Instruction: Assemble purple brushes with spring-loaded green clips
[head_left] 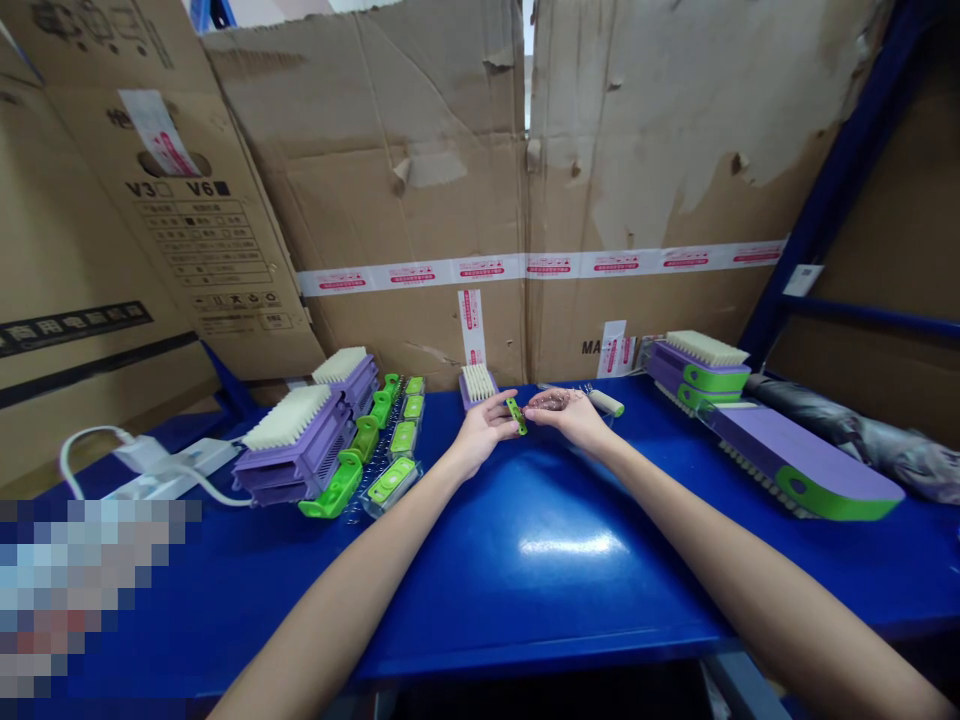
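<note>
Near the middle brush, the left hand holds a green piece, the right hand pinched narrow beside it, whether holding anything I cannot tell.

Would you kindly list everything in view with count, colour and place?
Cardboard: several, brown, behind
Table: one, blue, beneath
Frame: one, blue, right
Power strip: one, white, left
Cable: uncounted, white, left
Left brushes: uncounted, purple/cream, left
Green parts: four, green, beside brushes
Clear cases: four, green inside, alongside
Small parts: uncounted, dark, between
Middle brush: one, purple/cream, back centre
Loose piece: one, cream/green, centre right
Right brushes: several, purple/green, right
Roll: one, grey, right
Held piece: one, green, centre
Left hand: one, bare, centre
Right hand: one, bare, centre
</note>
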